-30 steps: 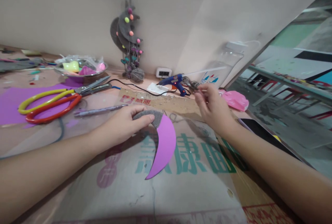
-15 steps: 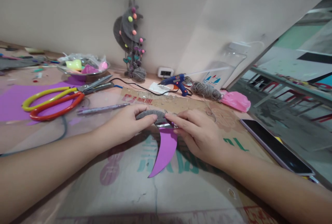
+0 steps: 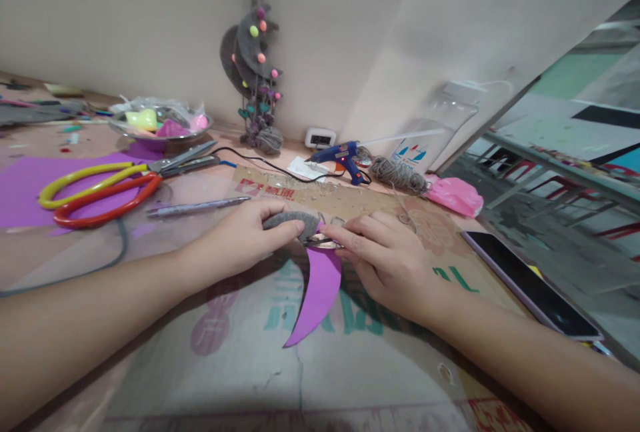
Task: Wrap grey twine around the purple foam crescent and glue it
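Observation:
A flat purple crescent [image 3: 317, 295], its upper part wrapped in grey yarn [image 3: 293, 222], is held over the cardboard with its bare point hanging toward me. My left hand [image 3: 255, 229] is closed on the wrapped end, thumb on top. My right hand [image 3: 383, 249] is closed at the crescent's right edge, its index finger reaching over the upper part. Under those fingers a small shiny strip [image 3: 320, 242] with a dark line crosses the crescent. What exactly the right fingertips pinch is hidden. A thin loop of yarn shows near the right index fingertip.
Cardboard [image 3: 240, 359] lies under my hands. To the left are scissors [image 3: 107, 192], purple sheet [image 3: 25, 185], a pen [image 3: 200, 207] and a bowl [image 3: 160, 142]. Behind are a glue gun [image 3: 345, 157], yarn [image 3: 397, 175] and a grey crescent ornament [image 3: 253, 52]. A phone [image 3: 530, 285] lies right.
The shiny strip on the crescent has turned slightly and now shows a dark line and a pinkish face. Both hands stay nearly in place; the view has shifted a little.

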Demonstrator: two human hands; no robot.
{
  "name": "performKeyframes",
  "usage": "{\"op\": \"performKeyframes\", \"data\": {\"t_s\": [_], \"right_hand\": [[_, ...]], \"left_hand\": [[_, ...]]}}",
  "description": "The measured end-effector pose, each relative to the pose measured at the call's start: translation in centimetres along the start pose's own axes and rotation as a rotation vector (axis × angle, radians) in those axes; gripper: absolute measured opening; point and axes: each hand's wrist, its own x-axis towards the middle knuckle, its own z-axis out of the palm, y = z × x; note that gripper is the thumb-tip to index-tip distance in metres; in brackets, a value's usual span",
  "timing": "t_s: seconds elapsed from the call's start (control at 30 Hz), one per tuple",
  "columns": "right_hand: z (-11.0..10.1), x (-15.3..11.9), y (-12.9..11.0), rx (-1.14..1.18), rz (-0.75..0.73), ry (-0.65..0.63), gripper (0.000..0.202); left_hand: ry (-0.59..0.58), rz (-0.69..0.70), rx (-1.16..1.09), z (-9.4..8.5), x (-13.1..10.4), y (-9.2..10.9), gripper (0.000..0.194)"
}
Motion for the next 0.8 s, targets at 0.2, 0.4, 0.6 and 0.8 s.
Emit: {"op": "performKeyframes", "data": {"t_s": [0.2, 0.4, 0.6, 0.8], "right_hand": [[-0.02, -0.02, 0.09, 0.021, -0.003, -0.016, 0.035], [-0.09, 0.04, 0.15, 0.016, -0.008, -0.032, 0.036], [-0.10, 0.01, 0.06, 0.008, -0.007, -0.045, 0.038], [-0.05, -0.06, 0.09, 0.013, -0.004, -0.042, 0.037]], "left_hand": [[-0.015, 0.003, -0.033, 0.00, 0.06, -0.29, 0.020], [-0.035, -0.009, -0.077, -0.05, 0.10, -0.37, 0.019], [-0.079, -0.023, -0.132, -0.10, 0.18, -0.18, 0.018], [-0.084, -0.022, -0.143, -0.08, 0.19, -0.18, 0.018]]}}
